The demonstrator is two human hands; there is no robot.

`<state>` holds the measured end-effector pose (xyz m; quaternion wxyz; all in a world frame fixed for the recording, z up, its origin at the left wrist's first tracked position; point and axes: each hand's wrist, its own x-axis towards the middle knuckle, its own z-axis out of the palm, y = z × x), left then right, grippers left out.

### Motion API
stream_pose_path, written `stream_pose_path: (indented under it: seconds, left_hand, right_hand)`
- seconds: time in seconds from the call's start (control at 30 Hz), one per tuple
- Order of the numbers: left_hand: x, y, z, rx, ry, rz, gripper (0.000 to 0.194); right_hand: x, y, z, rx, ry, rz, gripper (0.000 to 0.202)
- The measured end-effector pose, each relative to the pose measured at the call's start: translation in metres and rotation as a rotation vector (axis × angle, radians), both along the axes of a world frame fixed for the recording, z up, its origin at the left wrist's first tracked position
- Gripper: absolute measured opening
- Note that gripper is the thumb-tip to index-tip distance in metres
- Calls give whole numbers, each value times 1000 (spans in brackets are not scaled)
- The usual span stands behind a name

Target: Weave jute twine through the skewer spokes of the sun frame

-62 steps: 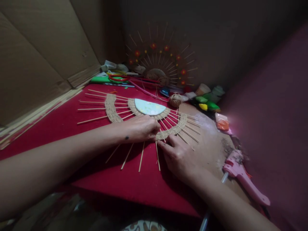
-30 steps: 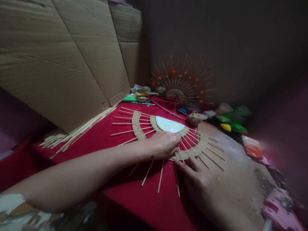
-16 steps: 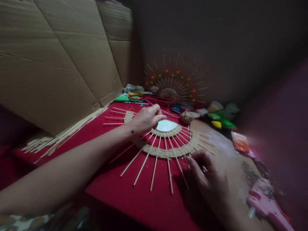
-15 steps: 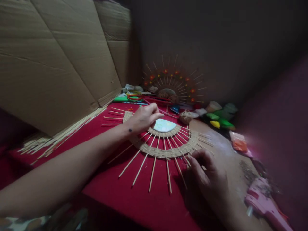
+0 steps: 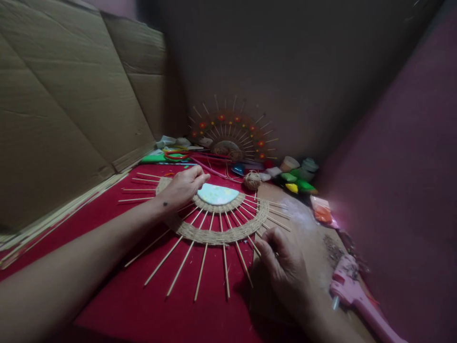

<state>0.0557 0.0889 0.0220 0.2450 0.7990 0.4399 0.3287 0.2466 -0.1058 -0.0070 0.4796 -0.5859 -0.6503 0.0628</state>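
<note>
Left hand (image 5: 188, 186), fingers curled, over woven fan (image 5: 214, 237); right hand (image 5: 282, 255) half-closed beside its sticks; grips unclear.

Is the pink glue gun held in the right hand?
No, the pink glue gun lies apart from the right hand, whose fingers are near the sticks of the woven half-round piece.

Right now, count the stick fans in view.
2. One fan lies flat across the red cloth and brown board, near the left hand and right hand; the other, with red flowers, stands at the back. More could be hidden.
</note>
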Motion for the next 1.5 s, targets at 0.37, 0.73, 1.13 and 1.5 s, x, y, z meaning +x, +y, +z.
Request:
stream_pose_path:
  seconds: [0.37, 0.73, 1.13, 1.5]
  left_hand:
    - [8, -8, -2, 71, 155, -88, 9]
    - [2, -12, -4, 232, 406, -131, 10]
    - [1, -11, -2, 330, 509, -102, 12]
    - [1, -6, -7, 356, 510, -109, 14]
  right_hand:
    - [47, 60, 57, -135, -151, -220, 37]
    - [81, 212, 46, -585, -10, -263, 32]
    - [89, 241, 49, -302, 254, -248, 19]
    - [97, 261, 56, 5, 559, -210, 25]
